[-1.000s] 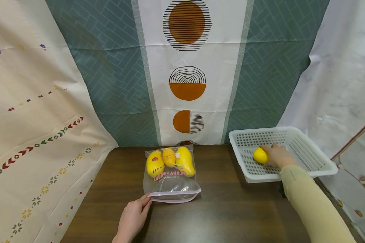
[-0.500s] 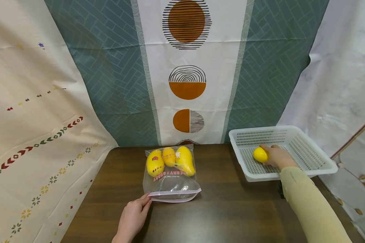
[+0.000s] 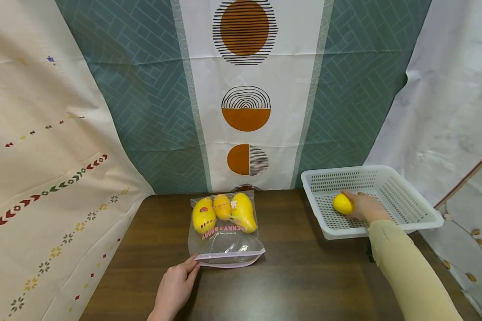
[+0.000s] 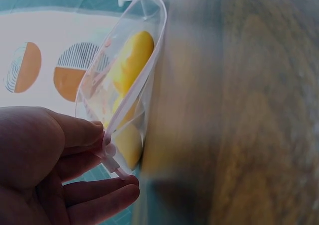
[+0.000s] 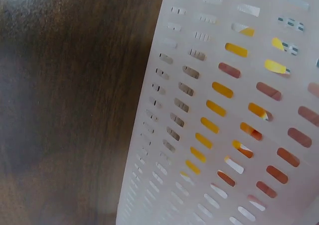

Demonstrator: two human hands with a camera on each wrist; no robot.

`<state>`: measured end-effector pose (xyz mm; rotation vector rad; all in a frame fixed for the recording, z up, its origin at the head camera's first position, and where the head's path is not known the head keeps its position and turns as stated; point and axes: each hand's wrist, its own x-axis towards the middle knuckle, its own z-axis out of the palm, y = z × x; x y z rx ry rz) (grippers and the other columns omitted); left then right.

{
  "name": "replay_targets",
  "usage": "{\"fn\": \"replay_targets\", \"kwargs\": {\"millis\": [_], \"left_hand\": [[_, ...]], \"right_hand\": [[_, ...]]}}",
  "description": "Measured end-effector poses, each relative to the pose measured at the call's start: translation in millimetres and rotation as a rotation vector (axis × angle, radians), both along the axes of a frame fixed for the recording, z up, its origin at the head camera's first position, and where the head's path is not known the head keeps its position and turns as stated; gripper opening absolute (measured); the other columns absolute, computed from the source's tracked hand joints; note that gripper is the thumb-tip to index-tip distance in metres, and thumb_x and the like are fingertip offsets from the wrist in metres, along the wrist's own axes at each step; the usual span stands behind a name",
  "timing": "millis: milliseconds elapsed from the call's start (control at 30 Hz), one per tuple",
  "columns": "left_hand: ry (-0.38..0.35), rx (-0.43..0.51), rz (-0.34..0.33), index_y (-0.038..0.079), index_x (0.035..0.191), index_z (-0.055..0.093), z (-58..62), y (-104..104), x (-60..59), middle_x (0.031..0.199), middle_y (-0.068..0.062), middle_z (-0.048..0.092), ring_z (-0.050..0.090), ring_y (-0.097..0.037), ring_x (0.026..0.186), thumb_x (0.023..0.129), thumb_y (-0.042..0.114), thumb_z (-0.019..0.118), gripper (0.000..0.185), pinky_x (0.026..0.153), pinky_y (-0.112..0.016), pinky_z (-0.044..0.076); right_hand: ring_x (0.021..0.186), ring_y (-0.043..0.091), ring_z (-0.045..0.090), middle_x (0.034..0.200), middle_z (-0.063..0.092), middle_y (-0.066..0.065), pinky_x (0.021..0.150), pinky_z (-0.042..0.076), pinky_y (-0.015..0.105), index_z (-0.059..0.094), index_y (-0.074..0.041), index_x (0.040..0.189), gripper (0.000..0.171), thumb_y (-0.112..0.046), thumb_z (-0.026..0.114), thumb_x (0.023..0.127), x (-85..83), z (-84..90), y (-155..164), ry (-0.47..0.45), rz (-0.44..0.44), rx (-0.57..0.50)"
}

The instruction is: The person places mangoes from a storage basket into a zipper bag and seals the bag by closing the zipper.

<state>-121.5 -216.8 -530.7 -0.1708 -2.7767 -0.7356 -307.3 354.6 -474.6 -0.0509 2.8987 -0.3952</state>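
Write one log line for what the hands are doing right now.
left hand: pinches bag corner | right hand: holds yellow fruit in basket | bag: three yellow fruits inside | table

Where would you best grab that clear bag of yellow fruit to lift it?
Probably by the pink zip edge of the bag, coming from the near side. It lies flat with the fruit at the far end, so the near lip is bare; the left hand pinches its corner.

Head view: above, facing forward-down over table (image 3: 305, 276), bag (image 3: 225, 232) and basket (image 3: 421, 209). Left wrist: close, along bag (image 4: 124, 95). Right wrist: close outside basket wall (image 5: 224, 135).
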Motion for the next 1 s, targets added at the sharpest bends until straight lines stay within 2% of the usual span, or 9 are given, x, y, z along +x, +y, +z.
{"fn": "replay_targets", "kwargs": {"millis": [133, 367, 533, 700, 1000], "left_hand": [[-0.015, 0.005, 0.002, 0.005, 0.116, 0.084, -0.2, 1, 0.0, 0.126, -0.005, 0.077, 0.076, -0.031, 0.111, 0.098, 0.012, 0.078, 0.02, 0.091, -0.054, 0.06], [-0.028, 0.03, -0.006, 0.005, 0.117, 0.083, 0.0, 1, -0.7, 0.127, -0.005, 0.077, 0.076, -0.03, 0.112, 0.099, 0.012, 0.078, 0.02, 0.091, -0.054, 0.06], [-0.029, 0.027, -0.005, 0.005, 0.118, 0.083, -1.8, 2, -1.8, 0.127, -0.005, 0.077, 0.076, -0.031, 0.112, 0.099, 0.011, 0.078, 0.021, 0.091, -0.054, 0.06], [-0.051, 0.033, 0.006, 0.006, 0.119, 0.083, -3.9, 2, -2.9, 0.128, -0.005, 0.077, 0.075, -0.03, 0.113, 0.099, 0.014, 0.078, 0.022, 0.093, -0.054, 0.06], [-0.046, 0.033, -0.001, 0.006, 0.117, 0.084, -3.6, 3, -1.5, 0.127, -0.006, 0.077, 0.076, -0.031, 0.112, 0.099, 0.013, 0.078, 0.02, 0.091, -0.055, 0.06]], "right_hand": [[0.138, 0.068, 0.037, 0.157, 0.031, 0.047, 0.111, 0.029, 0.081, 0.032, -0.009, 0.167, 0.093, -0.022, 0.083, 0.09, -0.1, -1.1, 0, 0.014, 0.006, 0.013], [0.123, 0.067, 0.05, 0.152, 0.037, 0.047, 0.103, 0.038, 0.082, 0.035, -0.01, 0.166, 0.09, -0.016, 0.081, 0.089, -1.3, -8.3, 0, 0.056, 0.003, 0.046], [0.117, 0.064, 0.053, 0.148, 0.041, 0.045, 0.099, 0.041, 0.082, 0.036, -0.011, 0.166, 0.091, -0.017, 0.083, 0.089, -1.0, -9.7, 0, 0.06, -0.003, 0.051], [0.119, 0.065, 0.052, 0.147, 0.041, 0.044, 0.098, 0.042, 0.082, 0.036, -0.011, 0.166, 0.092, -0.017, 0.085, 0.088, 0.4, -12.1, 1, 0.069, -0.006, 0.052], [0.124, 0.066, 0.048, 0.149, 0.037, 0.044, 0.098, 0.043, 0.081, 0.034, -0.011, 0.167, 0.093, -0.017, 0.085, 0.089, 2.2, -10.6, -1, 0.07, -0.013, 0.057]]}}
